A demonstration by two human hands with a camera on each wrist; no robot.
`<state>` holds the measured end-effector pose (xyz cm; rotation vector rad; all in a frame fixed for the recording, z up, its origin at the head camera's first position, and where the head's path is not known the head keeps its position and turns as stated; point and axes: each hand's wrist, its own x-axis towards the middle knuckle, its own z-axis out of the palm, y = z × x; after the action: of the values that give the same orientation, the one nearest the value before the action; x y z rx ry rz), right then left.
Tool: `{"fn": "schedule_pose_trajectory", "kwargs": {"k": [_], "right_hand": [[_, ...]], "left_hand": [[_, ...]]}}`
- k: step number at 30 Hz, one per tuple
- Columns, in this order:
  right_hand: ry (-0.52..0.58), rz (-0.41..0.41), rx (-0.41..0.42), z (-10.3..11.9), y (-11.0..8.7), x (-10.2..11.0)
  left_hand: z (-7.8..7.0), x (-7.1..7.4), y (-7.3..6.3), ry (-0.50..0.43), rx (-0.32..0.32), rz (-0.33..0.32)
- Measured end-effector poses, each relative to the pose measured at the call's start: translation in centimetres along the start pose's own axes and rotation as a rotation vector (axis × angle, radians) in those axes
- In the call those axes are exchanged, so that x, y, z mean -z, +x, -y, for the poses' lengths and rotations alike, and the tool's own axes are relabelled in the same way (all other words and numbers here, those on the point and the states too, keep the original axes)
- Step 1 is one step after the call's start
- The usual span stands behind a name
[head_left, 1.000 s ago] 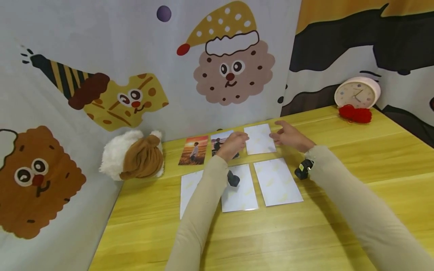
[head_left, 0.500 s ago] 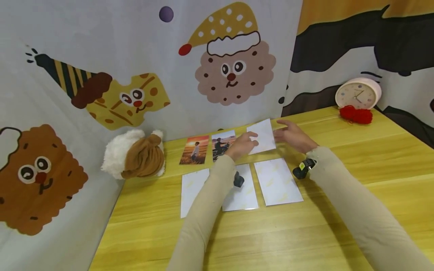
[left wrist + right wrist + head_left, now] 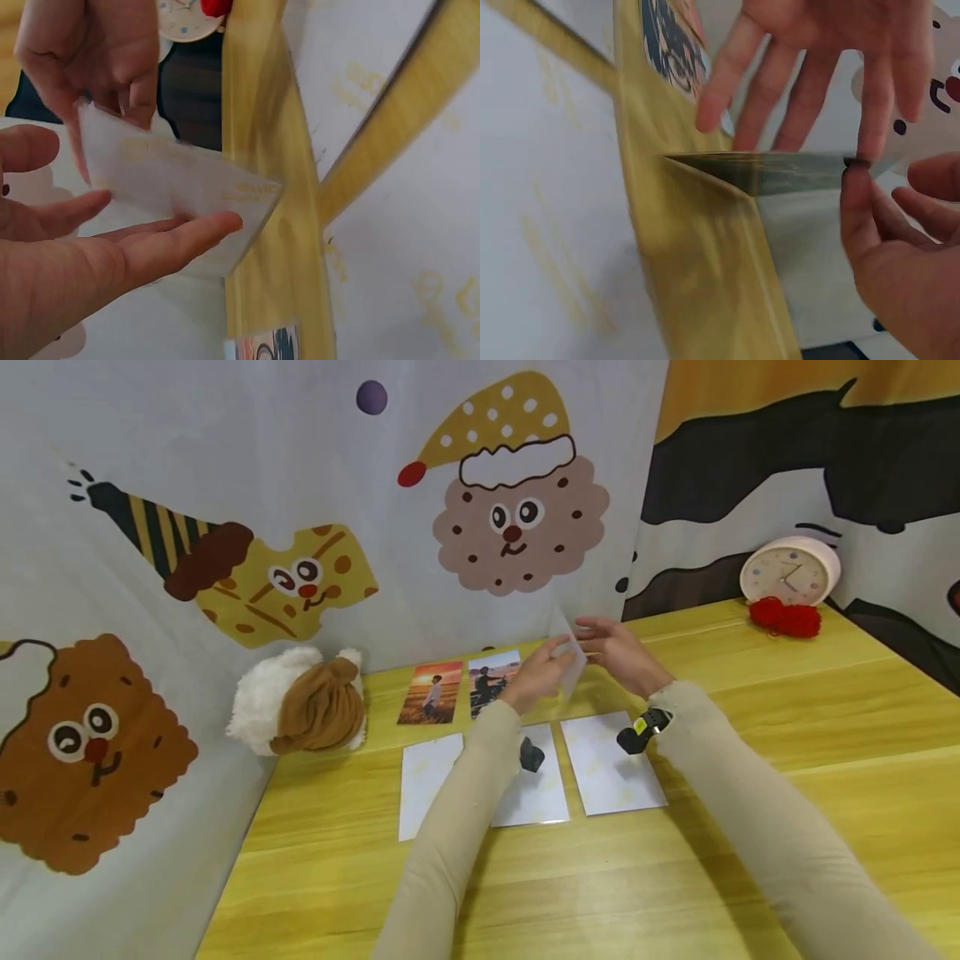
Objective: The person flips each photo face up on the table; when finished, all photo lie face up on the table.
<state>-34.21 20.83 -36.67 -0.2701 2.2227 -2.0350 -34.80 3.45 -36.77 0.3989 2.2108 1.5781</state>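
Observation:
A white-backed photo card (image 3: 573,653) stands on edge between both hands, lifted off its flat position. My right hand (image 3: 618,656) pinches its edge, fingers behind the card in the left wrist view. My left hand (image 3: 82,262) has its fingers extended, touching the card's white back (image 3: 180,172), which bears faint yellow marks. The right wrist view shows the card edge-on, its glossy face (image 3: 795,171) steeply foreshortened. Left of the hands lie two face-up photos: a sunset figure (image 3: 430,693) and a motorcycle rider (image 3: 491,681).
Several white-backed cards lie in a nearer row, including a left one (image 3: 427,785) and a right one (image 3: 613,764). A plush toy (image 3: 300,702) sits at the left. A clock (image 3: 790,572) and red yarn (image 3: 785,617) are at the back right. A cartoon-print curtain (image 3: 405,543) hangs behind.
The third back-row card, flat at first, has been raised by its right side and tilted up on edge. My right hand moved left and slightly up; my left hand stayed at the card.

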Motion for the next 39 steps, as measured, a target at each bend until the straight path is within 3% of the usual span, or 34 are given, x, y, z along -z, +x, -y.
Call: {"fn": "schedule_pose_trajectory", "kwargs": {"k": [5, 12, 24, 31, 39], "right_hand": [[0.006, 0.003, -0.009, -1.0, 0.5, -1.4], [-0.046, -0.021, 0.059, -1.6, 1.0, -3.3], [-0.18, -0.034, 0.041, -2.4, 2.0, -5.2], [-0.248, -0.002, 0.017, -3.0, 2.3, -6.0], [-0.388, 0.047, 0.043, -3.7, 2.5, -6.0]], "left_hand": [[0.1, 0.6, -0.4, -0.07, -0.001, -0.02], [0.7, 1.8, -0.7, -0.152, -0.004, -0.057], [1.7, 4.0, -1.9, -0.256, -0.038, -0.03], [2.3, 4.8, -2.2, -0.171, -0.042, -0.103], [2.6, 5.5, -2.3, 0.028, -0.038, -0.125]]}}
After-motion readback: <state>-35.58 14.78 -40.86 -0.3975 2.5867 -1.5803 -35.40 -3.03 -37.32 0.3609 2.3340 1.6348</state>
